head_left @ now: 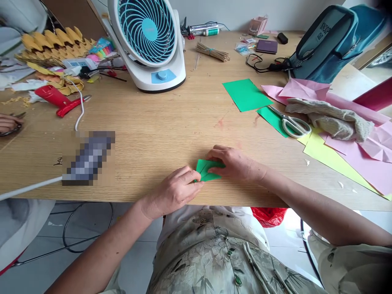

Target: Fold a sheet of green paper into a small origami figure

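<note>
Hands hold green paper, seemingly creased diagonally.

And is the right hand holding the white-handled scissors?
No, the scissors lie apart from the right hand, which holds a small green paper.

Blue bag: "SNOOP…" lettering, smaller line unclear. Fan hub mark: illegible.

Head-worn camera, looking forward and down, desk close below, wall beyond
</note>
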Motion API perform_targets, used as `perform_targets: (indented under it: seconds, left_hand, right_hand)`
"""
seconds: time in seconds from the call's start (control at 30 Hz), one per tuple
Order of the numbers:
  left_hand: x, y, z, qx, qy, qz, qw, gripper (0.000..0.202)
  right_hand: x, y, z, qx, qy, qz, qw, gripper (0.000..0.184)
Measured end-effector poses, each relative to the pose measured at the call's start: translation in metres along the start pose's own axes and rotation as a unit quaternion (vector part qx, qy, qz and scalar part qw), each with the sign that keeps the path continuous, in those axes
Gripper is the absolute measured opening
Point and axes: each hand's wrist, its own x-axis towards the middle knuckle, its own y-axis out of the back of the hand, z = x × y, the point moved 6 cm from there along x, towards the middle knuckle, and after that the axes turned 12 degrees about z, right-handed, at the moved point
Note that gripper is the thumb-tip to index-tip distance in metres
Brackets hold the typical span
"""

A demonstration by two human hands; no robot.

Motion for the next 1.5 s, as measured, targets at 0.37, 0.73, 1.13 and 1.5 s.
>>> perform_targets:
  seconds: [0.37,0.73,1.13,1.5]
  left_hand:
    - [-0.006,-0.012,0.009,0.113,0.038,-0.001,0.993,0.031]
    - [-0.005,-0.017,0.006,0.104,0.060,-0.017,0.993,0.037]
    - [-0.006,-0.022,0.022,0.179,0.129,-0.038,0.975,0.047]
    - [-0.008,-0.020,0.021,0.155,0.150,-0.047,0.975,0.047]
  right_hand:
    - [-0.018,0.007,0.002,0.011,-0.076,0.072,0.994,0.012]
    - [-0.007,0.010,0.007,0.017,-0.001,0.081,0.997,0.011]
    - [-0.020,0.012,0.005,-0.036,0.189,0.064,0.979,0.016]
    - [-0.021,0.015,-0.001,-0.062,0.235,0.040,0.969,0.025]
